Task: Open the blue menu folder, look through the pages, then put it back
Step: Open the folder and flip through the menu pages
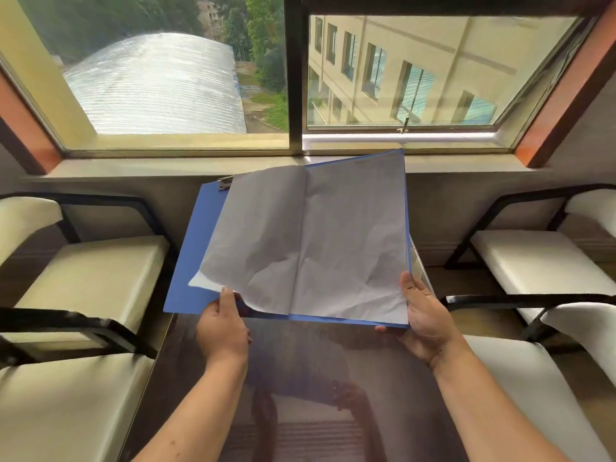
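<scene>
The blue menu folder (195, 248) lies spread wide, held tilted above the dark glossy table (300, 378). A metal clip (225, 182) sits at the top of its left cover. Crumpled white pages (306, 241) cover most of the inside, with a fold down the middle. My left hand (221, 328) pinches the lower edge of the left page and lifts it off the blue cover. My right hand (425, 325) grips the folder's lower right corner, thumb on the right page and fingers underneath.
Cream-cushioned chairs with black frames stand on both sides, two on the left (90, 281) and two on the right (540, 261). A window sill (166, 168) runs behind the table's far end, below a large window.
</scene>
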Tool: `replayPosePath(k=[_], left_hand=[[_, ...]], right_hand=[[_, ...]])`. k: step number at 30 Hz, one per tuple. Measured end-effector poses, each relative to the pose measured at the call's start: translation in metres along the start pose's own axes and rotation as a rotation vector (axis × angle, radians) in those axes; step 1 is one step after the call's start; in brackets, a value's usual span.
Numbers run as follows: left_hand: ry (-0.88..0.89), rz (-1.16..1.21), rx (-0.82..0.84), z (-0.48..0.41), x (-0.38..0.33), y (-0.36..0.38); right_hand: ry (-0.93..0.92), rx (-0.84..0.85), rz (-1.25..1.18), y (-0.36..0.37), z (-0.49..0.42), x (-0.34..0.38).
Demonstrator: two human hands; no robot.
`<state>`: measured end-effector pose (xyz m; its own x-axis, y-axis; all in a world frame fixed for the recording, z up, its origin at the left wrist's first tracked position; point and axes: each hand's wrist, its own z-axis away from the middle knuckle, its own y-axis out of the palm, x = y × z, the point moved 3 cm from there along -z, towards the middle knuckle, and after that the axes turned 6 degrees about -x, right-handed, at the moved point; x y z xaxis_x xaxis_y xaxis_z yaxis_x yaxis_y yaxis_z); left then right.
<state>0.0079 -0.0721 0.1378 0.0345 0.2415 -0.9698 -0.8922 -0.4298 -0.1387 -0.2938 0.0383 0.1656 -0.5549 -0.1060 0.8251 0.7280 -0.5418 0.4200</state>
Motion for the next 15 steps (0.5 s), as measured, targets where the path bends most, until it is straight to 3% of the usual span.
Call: replayPosePath(k=[12,15], left_hand=[[0.063,-0.131,-0.115,-0.004,-0.004,-0.004],[0.211,-0.220,-0.102,0.006,-0.017,-0.004]], right_hand=[[-0.004,-0.007,-0.007,-0.004,-0.004,-0.003],[-0.014,-0.023,0.003,-0.002,-0.003,-0.003]])
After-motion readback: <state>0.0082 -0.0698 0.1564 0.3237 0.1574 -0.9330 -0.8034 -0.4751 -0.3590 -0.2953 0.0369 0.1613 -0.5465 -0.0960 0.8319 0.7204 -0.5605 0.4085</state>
